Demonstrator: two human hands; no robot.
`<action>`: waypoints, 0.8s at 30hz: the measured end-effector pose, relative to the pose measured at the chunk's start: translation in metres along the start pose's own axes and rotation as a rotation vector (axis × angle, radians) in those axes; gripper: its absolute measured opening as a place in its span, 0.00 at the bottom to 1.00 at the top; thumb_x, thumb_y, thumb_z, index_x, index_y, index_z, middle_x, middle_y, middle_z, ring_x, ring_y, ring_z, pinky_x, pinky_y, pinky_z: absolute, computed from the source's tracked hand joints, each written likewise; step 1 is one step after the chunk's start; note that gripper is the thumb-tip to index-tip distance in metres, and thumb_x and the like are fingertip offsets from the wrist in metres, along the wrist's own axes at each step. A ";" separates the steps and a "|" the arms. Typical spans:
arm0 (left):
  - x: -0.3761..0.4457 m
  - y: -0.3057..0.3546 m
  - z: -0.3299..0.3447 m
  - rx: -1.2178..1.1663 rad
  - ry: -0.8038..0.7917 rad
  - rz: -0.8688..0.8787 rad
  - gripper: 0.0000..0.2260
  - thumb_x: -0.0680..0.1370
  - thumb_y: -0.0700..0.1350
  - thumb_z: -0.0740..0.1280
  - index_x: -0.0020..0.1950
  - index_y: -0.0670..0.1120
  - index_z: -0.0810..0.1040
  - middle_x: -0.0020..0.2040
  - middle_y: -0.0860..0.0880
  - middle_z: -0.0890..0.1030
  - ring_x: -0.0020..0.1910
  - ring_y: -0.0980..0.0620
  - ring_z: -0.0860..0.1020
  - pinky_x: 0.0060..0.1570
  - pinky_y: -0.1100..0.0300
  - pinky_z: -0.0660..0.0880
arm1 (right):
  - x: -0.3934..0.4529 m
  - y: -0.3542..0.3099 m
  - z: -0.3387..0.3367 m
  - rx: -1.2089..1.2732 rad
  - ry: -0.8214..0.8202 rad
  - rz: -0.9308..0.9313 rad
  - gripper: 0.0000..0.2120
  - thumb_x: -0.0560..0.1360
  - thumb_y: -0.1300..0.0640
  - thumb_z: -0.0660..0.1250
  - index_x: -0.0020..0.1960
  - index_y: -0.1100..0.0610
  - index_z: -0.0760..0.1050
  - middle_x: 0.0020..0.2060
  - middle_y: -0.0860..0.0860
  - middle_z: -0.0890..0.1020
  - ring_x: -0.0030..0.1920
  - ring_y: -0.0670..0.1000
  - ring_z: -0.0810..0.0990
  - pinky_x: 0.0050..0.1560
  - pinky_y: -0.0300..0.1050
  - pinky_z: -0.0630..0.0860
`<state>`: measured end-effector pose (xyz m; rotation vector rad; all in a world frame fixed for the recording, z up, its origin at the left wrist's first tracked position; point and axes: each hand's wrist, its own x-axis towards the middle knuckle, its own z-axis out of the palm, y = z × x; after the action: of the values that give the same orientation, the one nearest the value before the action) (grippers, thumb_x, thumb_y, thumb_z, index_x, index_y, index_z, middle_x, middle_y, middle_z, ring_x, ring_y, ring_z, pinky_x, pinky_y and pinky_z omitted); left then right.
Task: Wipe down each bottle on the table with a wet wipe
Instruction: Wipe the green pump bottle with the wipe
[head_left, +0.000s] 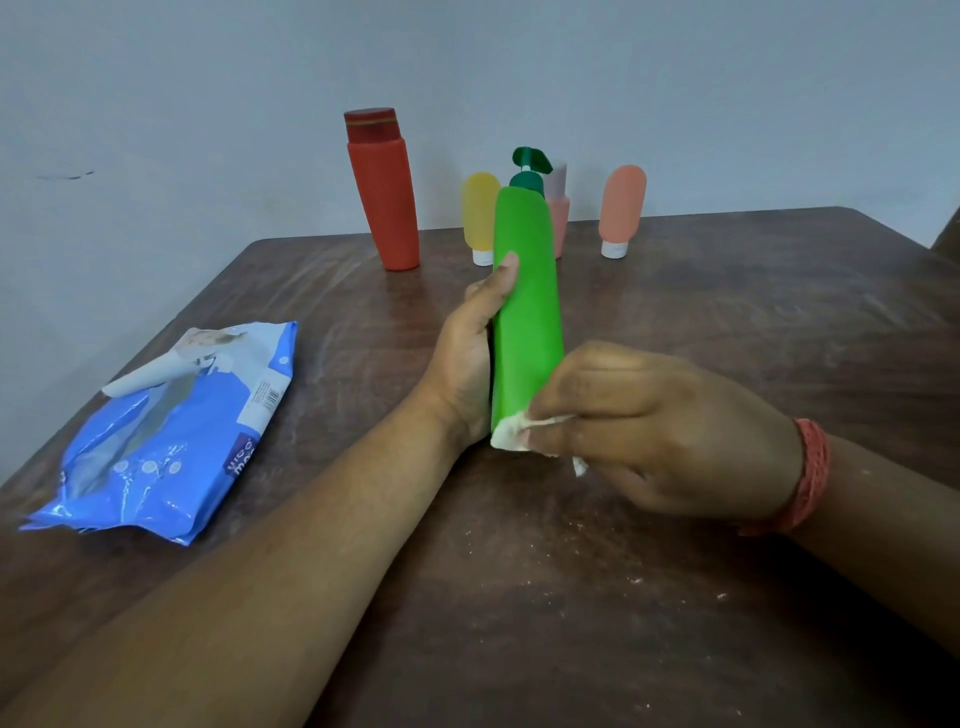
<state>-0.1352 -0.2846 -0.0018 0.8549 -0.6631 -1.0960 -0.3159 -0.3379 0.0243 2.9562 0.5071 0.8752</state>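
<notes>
Wiping is under way on one bottle only, a tall bright-green plastic pump bottle (527, 306) at centre frame, its base near the table and its dark-green pump head pointing toward the far wall. The left hand (470, 358) grips its left side, thumb laid up the front. The right hand (644, 426), at centre right, pinches a crumpled white wet wipe (511, 431) against the bottle's lower end. Four further bottles stand in the upper centre along the far edge of the dark brown wooden table (727, 312): a tall red plastic bottle (384, 192), a yellow squeeze tube (480, 218), a pink bottle (560, 218) partly hidden behind the green one, and a peach squeeze tube (621, 210). Whether any of these is already wiped cannot be told; by judgement most of the task remains. A blue plastic wipe packet (171, 431) lies at left, flap lifted.
</notes>
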 end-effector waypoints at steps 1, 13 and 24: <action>-0.002 0.001 0.001 0.000 -0.021 -0.013 0.30 0.74 0.60 0.70 0.66 0.39 0.72 0.46 0.40 0.75 0.41 0.45 0.77 0.41 0.54 0.77 | 0.000 0.004 0.000 -0.021 0.011 0.028 0.14 0.78 0.68 0.64 0.60 0.62 0.82 0.51 0.57 0.82 0.50 0.57 0.79 0.56 0.46 0.76; -0.009 0.006 0.004 -0.129 -0.040 -0.138 0.34 0.83 0.63 0.50 0.73 0.36 0.71 0.62 0.35 0.78 0.54 0.40 0.79 0.60 0.48 0.76 | -0.001 0.013 0.007 -0.053 0.032 0.180 0.10 0.79 0.66 0.62 0.55 0.64 0.81 0.51 0.57 0.81 0.49 0.57 0.79 0.54 0.49 0.76; -0.006 0.006 0.003 -0.152 0.024 -0.115 0.34 0.85 0.62 0.45 0.70 0.35 0.73 0.58 0.36 0.82 0.48 0.41 0.82 0.48 0.51 0.81 | -0.003 0.002 0.005 0.039 -0.078 0.076 0.12 0.77 0.66 0.60 0.52 0.63 0.81 0.48 0.56 0.80 0.47 0.56 0.79 0.47 0.49 0.77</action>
<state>-0.1372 -0.2787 0.0046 0.7809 -0.5088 -1.2219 -0.3147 -0.3400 0.0189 3.0489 0.4157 0.7608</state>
